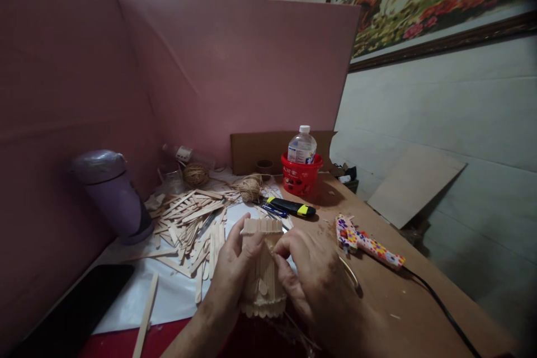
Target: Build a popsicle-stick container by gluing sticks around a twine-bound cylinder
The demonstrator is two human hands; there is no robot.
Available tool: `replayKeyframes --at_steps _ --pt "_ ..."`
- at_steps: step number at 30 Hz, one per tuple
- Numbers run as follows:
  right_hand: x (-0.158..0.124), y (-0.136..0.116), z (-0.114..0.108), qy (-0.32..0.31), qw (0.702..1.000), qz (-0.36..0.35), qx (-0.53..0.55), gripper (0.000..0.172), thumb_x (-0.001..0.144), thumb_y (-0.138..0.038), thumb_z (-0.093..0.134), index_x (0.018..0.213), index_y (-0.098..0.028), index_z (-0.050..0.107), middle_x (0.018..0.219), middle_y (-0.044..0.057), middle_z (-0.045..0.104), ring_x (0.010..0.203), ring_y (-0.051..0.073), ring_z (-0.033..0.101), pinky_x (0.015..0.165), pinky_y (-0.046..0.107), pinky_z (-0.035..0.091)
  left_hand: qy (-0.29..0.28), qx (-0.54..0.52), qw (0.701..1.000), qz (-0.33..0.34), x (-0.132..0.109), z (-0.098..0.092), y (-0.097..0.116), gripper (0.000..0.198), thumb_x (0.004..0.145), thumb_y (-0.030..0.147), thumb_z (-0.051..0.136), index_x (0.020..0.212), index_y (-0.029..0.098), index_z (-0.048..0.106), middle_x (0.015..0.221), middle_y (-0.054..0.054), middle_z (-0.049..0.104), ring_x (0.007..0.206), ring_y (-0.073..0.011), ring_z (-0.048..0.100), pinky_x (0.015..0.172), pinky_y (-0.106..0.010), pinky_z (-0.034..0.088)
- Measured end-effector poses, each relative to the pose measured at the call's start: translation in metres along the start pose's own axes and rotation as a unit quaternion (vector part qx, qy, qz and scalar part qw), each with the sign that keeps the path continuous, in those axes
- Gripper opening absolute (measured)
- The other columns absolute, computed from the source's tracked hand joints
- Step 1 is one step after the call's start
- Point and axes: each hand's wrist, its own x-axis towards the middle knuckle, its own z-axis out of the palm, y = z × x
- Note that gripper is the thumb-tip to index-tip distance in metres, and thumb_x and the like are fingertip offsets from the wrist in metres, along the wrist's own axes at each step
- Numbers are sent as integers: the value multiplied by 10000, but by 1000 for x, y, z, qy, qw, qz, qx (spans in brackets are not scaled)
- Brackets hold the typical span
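Note:
A small cylinder-like craft made of wooden craft sticks (262,271) stands upright in front of me, with scalloped stick ends along its bottom and twine-like trim near top and bottom. My left hand (232,268) is wrapped around its left side, the thumb lying across the front. At the right side my right hand (308,271) is closed, thumb and forefinger pinched together against the craft. Whatever sits between those fingertips is too small to make out. Thin strands of twine (300,331) hang below the right hand.
Loose craft sticks (191,229) lie piled at the left, near a purple tumbler (113,196) and a dark phone (79,307). Behind are a twine ball (250,187), a utility knife (293,207) and a red bucket (300,178) holding a bottle. A flowered glue gun (369,243) lies right.

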Motion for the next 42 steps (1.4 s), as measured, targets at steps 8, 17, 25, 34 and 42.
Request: replayKeyframes --at_steps 8,17,25,34,42 --pt "-5 2 1 -10 1000 17 13 177 870 -93 407 790 -161 550 767 67 604 704 188 554 620 307 406 8 -29 1000 -7 0 4 1 626 696 414 748 1249 201 547 1079 -102 706 941 -246 677 822 -307 509" --pt "-7 3 1 -2 1000 14 8 180 867 -92 401 779 -166 538 745 62 596 677 191 560 579 305 419 -7 -17 1000 -5 1 5 2 533 724 420 718 1179 184 572 1031 -100 709 871 -239 685 722 -287 527" --pt "-19 0 -3 85 988 15 126 167 850 -77 399 865 -198 513 846 52 621 782 167 616 682 294 499 26 -28 999 -37 1 2 9 558 738 449 697 1207 184 553 843 -61 715 706 -222 686 633 -299 532" --pt "-10 3 -13 71 983 53 160 214 836 -59 438 875 -184 607 773 30 643 714 151 628 627 270 500 3 -33 999 -14 -1 7 7 448 756 425 686 1132 201 587 918 -60 721 778 -224 692 684 -305 537" --pt "-2 0 -4 28 988 65 134 157 844 -78 501 809 -166 627 780 31 636 734 166 588 653 302 438 13 -3 1000 25 4 3 -1 531 717 397 739 1188 202 589 1070 -79 709 975 -218 657 801 -255 501"
